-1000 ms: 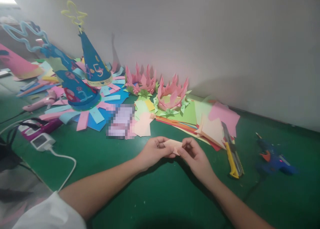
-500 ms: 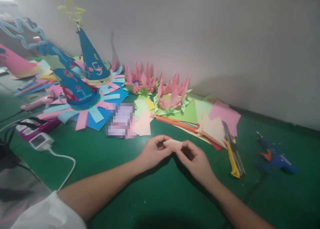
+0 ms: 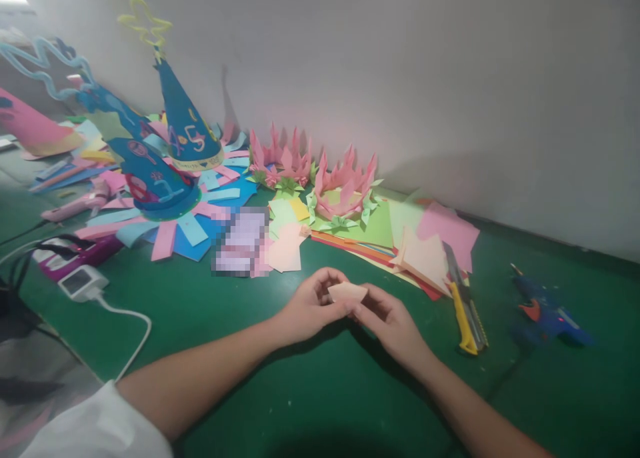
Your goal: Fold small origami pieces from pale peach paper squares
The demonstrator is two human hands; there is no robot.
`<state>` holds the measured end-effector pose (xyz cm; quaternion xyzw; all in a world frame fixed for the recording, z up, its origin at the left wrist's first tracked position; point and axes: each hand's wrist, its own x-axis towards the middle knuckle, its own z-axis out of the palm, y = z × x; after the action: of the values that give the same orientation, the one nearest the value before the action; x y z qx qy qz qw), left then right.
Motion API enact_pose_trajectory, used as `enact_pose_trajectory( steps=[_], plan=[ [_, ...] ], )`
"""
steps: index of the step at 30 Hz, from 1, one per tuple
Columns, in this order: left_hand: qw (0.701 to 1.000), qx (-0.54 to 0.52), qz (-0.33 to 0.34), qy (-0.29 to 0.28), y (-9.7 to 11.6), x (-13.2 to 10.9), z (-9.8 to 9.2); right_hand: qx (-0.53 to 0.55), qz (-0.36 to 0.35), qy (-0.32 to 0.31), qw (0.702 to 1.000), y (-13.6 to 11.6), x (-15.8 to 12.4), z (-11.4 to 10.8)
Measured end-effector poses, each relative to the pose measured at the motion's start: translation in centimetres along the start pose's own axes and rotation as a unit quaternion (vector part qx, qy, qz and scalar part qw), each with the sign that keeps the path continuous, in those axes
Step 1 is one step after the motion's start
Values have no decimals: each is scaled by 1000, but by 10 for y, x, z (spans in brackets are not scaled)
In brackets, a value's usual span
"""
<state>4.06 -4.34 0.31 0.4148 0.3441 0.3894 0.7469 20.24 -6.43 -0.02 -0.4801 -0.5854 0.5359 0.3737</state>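
Note:
A small folded piece of pale peach paper is held just above the green table, between both hands. My left hand pinches its left side, with the thumb along the lower edge. On the other side my right hand grips the paper's right end between thumb and fingers. Some fingertips are hidden behind the paper. Beyond the hands lie loose peach paper squares and a stack of coloured paper. Two pink and green folded-paper crowns stand behind them.
A yellow utility knife and a blue glue gun lie to the right. Blue cone hats with paper strips stand at the left. Nearer are a purple power strip and a white charger with its cable. A wall rises behind.
The peach paper has tilted slightly, so more of its face shows between my fingers. Both hands stay in nearly the same place, still gripping it.

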Motion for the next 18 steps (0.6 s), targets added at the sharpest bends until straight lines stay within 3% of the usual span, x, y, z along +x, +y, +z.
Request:
enact_pose_trajectory(
  steps=[3, 6, 8, 10, 13, 18],
  plan=[
    [999, 36, -14, 14, 2, 1, 0, 8, -46, 15, 999, 4, 0, -1],
    [998, 58, -30, -16, 0, 1, -1, 2, -107, 66, 992, 7, 0, -3],
    [994, 96, -30, -39, -4, 1, -2, -43, -146, 91, 984, 6, 0, -3],
    [989, 142, -8, -27, -9, 1, -3, -98, -173, 94, 976, 5, -1, -3],
    [984, 177, 24, 0, -13, 2, -3, -139, -175, 105, 969, 4, -2, -1],
    [983, 183, 21, 17, -14, 4, -4, -99, -138, 160, 972, 10, -2, 2]
  ],
)
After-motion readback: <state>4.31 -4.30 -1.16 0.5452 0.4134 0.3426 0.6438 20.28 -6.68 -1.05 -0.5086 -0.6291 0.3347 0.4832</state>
